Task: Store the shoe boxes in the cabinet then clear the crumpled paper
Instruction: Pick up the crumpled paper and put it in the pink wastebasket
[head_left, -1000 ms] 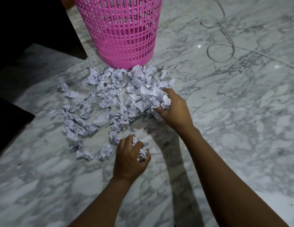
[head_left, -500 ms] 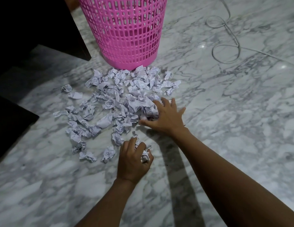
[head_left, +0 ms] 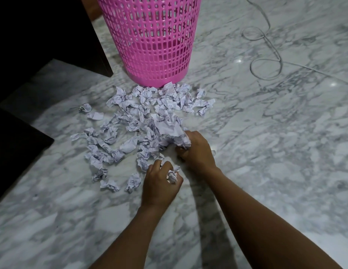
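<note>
Several crumpled paper balls point(head_left: 130, 121) lie scattered on the marble floor in front of a pink plastic basket point(head_left: 153, 41). My right hand point(head_left: 196, 152) is closed around a bunch of crumpled paper point(head_left: 173, 131) at the near right edge of the pile. My left hand point(head_left: 159, 183) rests on the floor just below it, fingers curled around a small paper ball point(head_left: 172, 176). No shoe boxes are in view.
Dark furniture point(head_left: 43, 32) fills the upper left, and another dark edge point(head_left: 12, 152) juts in at the left. A thin grey cable point(head_left: 266, 55) loops across the floor at the upper right. Bare marble floor point(head_left: 285, 152) spreads to the right and below.
My right hand, spread flat on the pile half a second ago, has closed on a bunch of paper and drawn it toward me. My left hand has kept its ball.
</note>
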`<state>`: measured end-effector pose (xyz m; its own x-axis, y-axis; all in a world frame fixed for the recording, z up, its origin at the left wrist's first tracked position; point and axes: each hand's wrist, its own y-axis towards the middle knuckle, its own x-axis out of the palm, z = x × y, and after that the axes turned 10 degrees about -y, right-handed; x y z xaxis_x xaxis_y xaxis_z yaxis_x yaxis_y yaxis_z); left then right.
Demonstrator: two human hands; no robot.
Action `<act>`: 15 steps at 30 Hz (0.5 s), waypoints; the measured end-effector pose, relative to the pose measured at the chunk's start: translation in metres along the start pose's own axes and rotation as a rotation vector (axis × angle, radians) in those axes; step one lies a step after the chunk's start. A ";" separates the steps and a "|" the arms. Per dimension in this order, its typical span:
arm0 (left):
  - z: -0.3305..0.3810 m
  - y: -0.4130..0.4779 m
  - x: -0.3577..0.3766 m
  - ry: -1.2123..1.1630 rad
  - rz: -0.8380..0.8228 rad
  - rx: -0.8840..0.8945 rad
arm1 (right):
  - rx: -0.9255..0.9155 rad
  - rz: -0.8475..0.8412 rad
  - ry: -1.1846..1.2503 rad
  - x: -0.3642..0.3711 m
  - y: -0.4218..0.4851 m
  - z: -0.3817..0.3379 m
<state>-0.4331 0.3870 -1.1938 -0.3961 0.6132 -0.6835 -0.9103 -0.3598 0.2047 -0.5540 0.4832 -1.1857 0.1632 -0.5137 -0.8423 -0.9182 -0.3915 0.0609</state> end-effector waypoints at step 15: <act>0.111 0.110 -0.110 -0.820 0.305 -0.531 | 0.343 0.279 0.730 -0.123 0.024 -0.076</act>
<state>-0.5029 0.3584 -1.0183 -0.7439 0.6640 0.0763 -0.6650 -0.7239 -0.1835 -0.5680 0.4787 -1.0401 -0.0022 -0.9663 -0.2573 -0.9986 0.0155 -0.0499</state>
